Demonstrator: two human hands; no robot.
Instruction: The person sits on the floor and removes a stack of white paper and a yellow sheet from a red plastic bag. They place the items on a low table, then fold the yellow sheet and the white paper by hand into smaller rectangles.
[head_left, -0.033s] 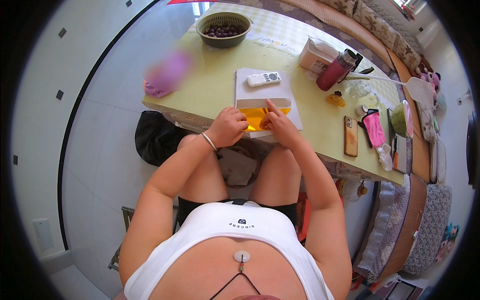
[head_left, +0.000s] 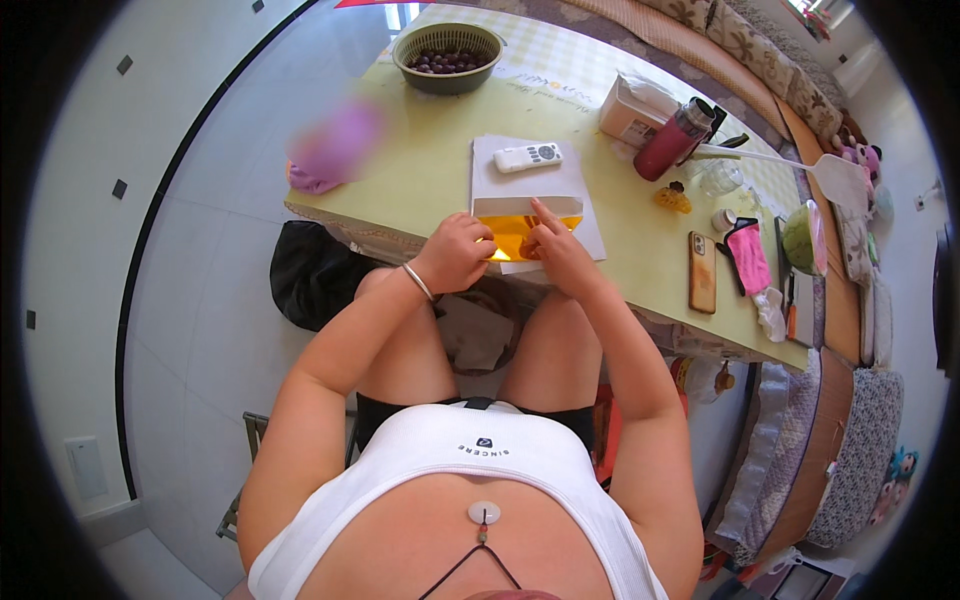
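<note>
A sheet of shiny gold foil paper (head_left: 512,238) lies at the table's near edge, its far side folded over into a pale strip (head_left: 505,206). At its left end, my left hand (head_left: 456,250) pinches the foil with fingers curled together. My right hand (head_left: 563,257) grips the foil's right part between thumb and curled fingers. Its index finger stretches forward onto the pale strip. Beneath the foil is a stack of white paper (head_left: 483,178), with a white remote control (head_left: 528,157) resting on it. The fingertips' undersides are hidden.
A green basket of dark round fruit (head_left: 405,62) stands far left, near a blurred purple thing (head_left: 330,150). To the right are a red flask (head_left: 672,140), a tissue box (head_left: 628,112), a phone (head_left: 702,273), a pink cloth (head_left: 744,256) and a cut melon (head_left: 803,238).
Both hands stay nearly in place on the foil paper. The bright reflections on the gold surface have shifted slightly.
</note>
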